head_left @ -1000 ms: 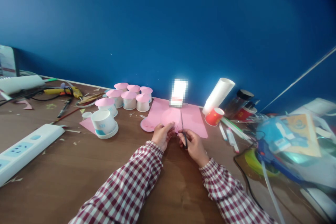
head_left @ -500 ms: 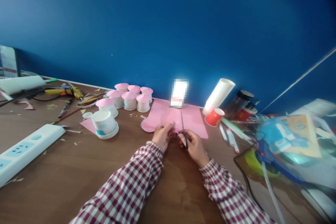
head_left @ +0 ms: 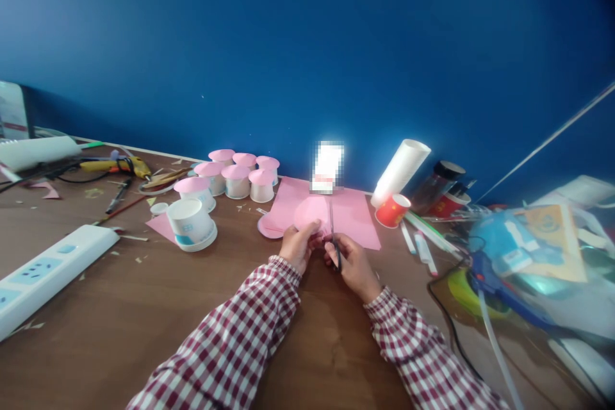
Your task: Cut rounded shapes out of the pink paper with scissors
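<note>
Near the middle of the table, my left hand (head_left: pixel 300 246) pinches a round piece of pink paper (head_left: pixel 310 210). My right hand (head_left: pixel 353 264) grips a pair of scissors (head_left: pixel 331 224), its dark handles in the fingers and its blades pointing away from me beside the paper's right edge. Under and behind both hands lie larger sheets of pink paper (head_left: pixel 358 218). To the left stand several white paper cups with pink paper tops (head_left: pixel 236 182). An uncovered white paper cup (head_left: pixel 186 221) sits closer to me.
A white power strip (head_left: pixel 52 275) lies at the left, with a yellow glue gun (head_left: pixel 118 165) behind it. On the right are a leaning stack of white cups (head_left: pixel 401 173), a red paper cup (head_left: pixel 393 210), markers (head_left: pixel 423 255) and a blue glue gun (head_left: pixel 504 295). A blurred-out bright rectangle (head_left: pixel 327 166) stands by the wall.
The round pink paper shows more fully above my left hand. Both hands keep their hold and have barely moved; the whole view shifts slightly.
</note>
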A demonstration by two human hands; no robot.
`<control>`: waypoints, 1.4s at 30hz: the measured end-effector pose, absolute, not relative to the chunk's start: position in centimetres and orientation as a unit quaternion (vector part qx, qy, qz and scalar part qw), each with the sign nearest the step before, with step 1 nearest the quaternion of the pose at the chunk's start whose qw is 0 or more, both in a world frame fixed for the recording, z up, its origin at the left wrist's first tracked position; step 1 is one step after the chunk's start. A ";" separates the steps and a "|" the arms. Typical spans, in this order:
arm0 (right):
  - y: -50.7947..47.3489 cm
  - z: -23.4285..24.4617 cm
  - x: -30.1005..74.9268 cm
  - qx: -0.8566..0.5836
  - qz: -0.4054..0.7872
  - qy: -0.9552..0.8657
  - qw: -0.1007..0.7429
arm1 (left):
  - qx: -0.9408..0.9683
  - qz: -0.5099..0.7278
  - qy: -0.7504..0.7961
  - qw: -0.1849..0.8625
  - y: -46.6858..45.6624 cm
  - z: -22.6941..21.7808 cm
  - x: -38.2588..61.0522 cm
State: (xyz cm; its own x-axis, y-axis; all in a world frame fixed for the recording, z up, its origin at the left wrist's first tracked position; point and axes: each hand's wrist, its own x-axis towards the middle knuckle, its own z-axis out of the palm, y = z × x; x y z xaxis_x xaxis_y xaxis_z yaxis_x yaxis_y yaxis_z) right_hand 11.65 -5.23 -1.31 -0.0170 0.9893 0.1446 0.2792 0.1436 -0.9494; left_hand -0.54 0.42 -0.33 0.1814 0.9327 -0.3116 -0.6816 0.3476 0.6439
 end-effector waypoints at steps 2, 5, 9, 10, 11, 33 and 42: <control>-5.2 -1.4 11.7 -0.526 0.385 -0.604 0.460 | 0.182 0.542 0.343 0.745 0.4 -0.3 -0.5; -5.1 -1.6 11.8 -0.523 0.385 -0.606 0.459 | 0.178 0.544 0.343 0.745 0.4 -0.2 -0.5; -5.0 -1.6 11.9 -0.521 0.392 -0.602 0.461 | 0.179 0.542 0.343 0.746 0.4 -0.2 -0.6; -5.0 -1.6 11.9 -0.521 0.394 -0.601 0.460 | 0.181 0.542 0.343 0.745 0.4 -0.2 -0.6; -5.1 -1.6 11.9 -0.520 0.395 -0.602 0.459 | 0.183 0.542 0.344 0.745 0.4 -0.2 -0.5; -5.0 -1.1 11.8 -0.512 0.435 -0.567 0.477 | 0.175 0.539 0.350 0.746 0.5 0.0 -0.6; -4.9 -0.8 11.7 -0.516 0.441 -0.554 0.482 | 0.174 0.534 0.355 0.747 0.6 0.2 -0.6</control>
State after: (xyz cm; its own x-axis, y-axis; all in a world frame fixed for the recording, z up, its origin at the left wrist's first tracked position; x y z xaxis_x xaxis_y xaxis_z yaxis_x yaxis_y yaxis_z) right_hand 11.65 -4.93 -0.81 -0.0026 0.9969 0.0787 0.1473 0.0782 -0.9860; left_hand -0.59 0.56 0.21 0.1767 0.9221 -0.3442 -0.6742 0.3682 0.6403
